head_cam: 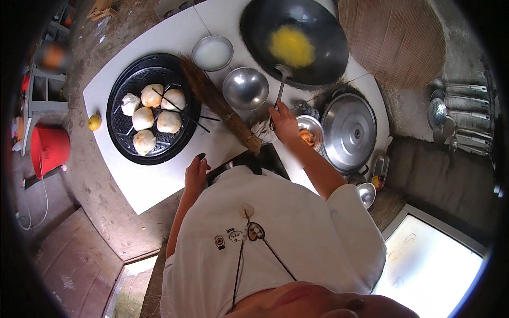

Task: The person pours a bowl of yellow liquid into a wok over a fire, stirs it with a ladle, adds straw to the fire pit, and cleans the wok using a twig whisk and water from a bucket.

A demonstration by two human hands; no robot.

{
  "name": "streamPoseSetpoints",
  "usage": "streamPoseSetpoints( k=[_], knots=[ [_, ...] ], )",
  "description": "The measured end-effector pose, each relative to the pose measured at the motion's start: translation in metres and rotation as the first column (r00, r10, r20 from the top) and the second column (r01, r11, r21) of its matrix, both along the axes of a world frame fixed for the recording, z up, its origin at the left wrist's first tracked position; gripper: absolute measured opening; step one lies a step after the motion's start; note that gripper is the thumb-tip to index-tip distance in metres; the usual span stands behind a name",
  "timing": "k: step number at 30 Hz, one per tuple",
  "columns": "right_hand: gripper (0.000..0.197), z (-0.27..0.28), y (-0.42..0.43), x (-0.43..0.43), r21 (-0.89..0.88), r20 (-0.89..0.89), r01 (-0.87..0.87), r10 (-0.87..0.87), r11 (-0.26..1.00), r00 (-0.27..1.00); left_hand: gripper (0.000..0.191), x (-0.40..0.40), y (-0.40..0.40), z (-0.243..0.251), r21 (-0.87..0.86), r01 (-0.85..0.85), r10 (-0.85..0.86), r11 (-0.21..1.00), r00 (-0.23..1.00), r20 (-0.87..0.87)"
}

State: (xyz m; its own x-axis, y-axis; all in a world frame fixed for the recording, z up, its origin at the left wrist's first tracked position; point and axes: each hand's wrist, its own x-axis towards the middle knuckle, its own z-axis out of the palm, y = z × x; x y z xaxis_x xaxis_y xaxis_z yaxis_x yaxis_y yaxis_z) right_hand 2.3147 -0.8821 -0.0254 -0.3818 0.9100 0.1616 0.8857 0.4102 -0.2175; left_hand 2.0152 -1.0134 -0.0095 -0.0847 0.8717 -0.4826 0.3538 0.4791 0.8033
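My right hand (286, 123) grips the handle of a metal wok spatula (281, 89), whose blade rests inside the large dark wok (330, 51). A yellow mass that looks like egg (293, 47) lies in the bottom of the wok, beyond the blade. At the counter's front edge, my left hand (194, 175) hangs with its fingers curled. A small dark piece shows at its fingertips; whether it is held cannot be made out. Nearest that hand is a black steamer tray (153, 157) with several browned white buns (143, 118) and dark chopsticks (201, 123) across it.
A bundled straw brush (214, 103) lies between the steamer and an empty metal bowl (245, 88). Behind stands a bowl of whitish liquid (212, 53). Right of my forearm are a bowl of orange food (308, 137) and a lidded pot (350, 127). Ladles (437, 113) hang on the wall.
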Motion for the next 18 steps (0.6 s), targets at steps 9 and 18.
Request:
streamPoseSetpoints(
  k=[9, 18],
  knots=[
    [0.048, -0.060, -0.021, -0.033, -0.053, 0.155, 0.152, -0.142, 0.987, 0.978, 0.028, -0.029, -0.023, 0.013, 0.037, -0.011, 0.013, 0.999, 0.997, -0.077],
    [0.061, -0.009, -0.041, -0.058, -0.365, 0.101, 0.162, -0.135, 0.917, 0.986, 0.027, -0.039, -0.048, 0.020, -0.069, -0.153, 0.148, 0.986, 0.986, -0.079]
  ],
)
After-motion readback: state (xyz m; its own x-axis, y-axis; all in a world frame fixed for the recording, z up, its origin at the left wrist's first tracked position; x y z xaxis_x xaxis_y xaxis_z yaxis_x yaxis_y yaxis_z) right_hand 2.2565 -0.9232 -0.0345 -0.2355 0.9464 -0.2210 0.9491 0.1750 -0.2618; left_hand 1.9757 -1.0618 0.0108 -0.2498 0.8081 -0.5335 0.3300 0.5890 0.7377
